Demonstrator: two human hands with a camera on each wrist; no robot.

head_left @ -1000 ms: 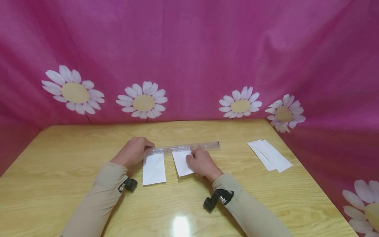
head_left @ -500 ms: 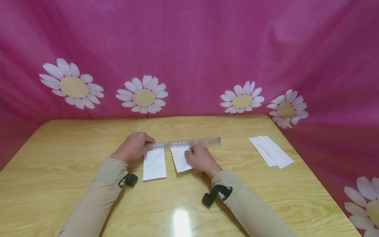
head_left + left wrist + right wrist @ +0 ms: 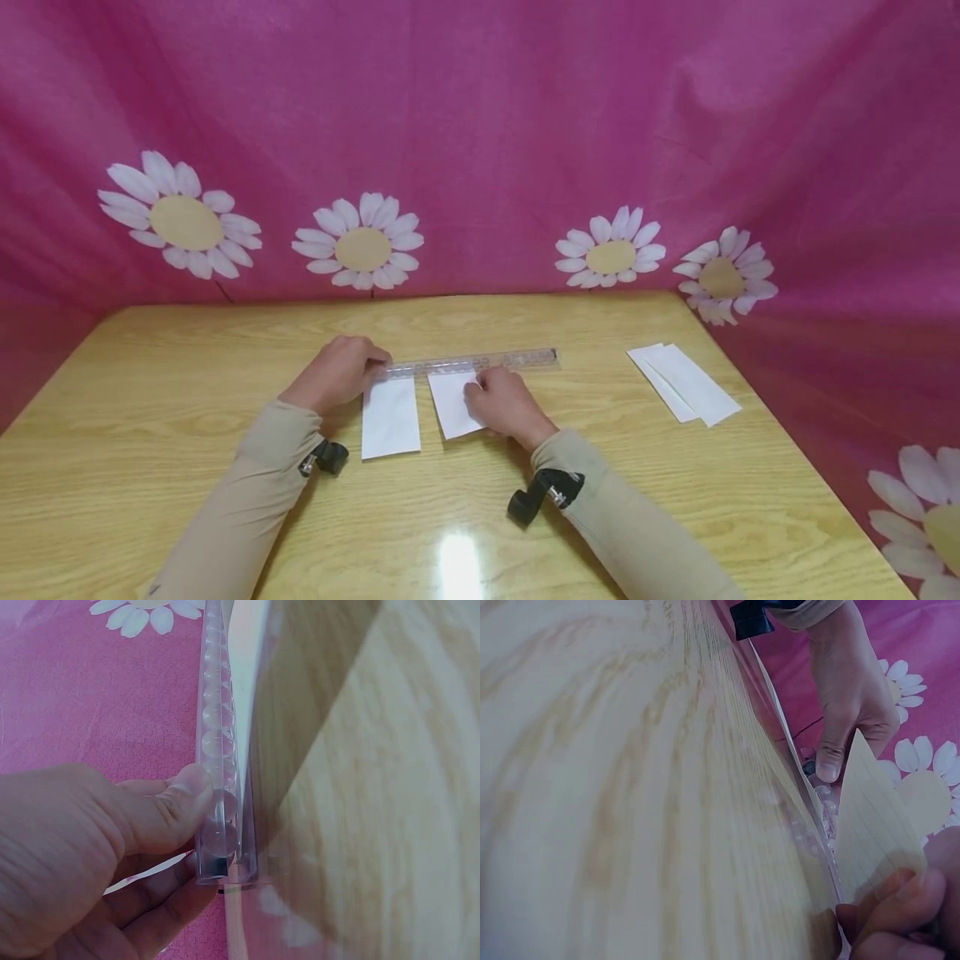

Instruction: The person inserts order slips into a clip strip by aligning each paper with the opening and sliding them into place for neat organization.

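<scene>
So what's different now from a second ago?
The right hand has moved its card a little left, nearer the other card. Nothing was newly grabbed or let go: the right hand still pinches its card, the left hand still holds the clear strip. The strip, the other card and the far-right pair stayed put.

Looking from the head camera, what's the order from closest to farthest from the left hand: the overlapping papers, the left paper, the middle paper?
1. Left paper: just right of the left hand.
2. Middle paper: farther right, in the right hand.
3. Overlapping papers: far right, near the table's edge.
</scene>
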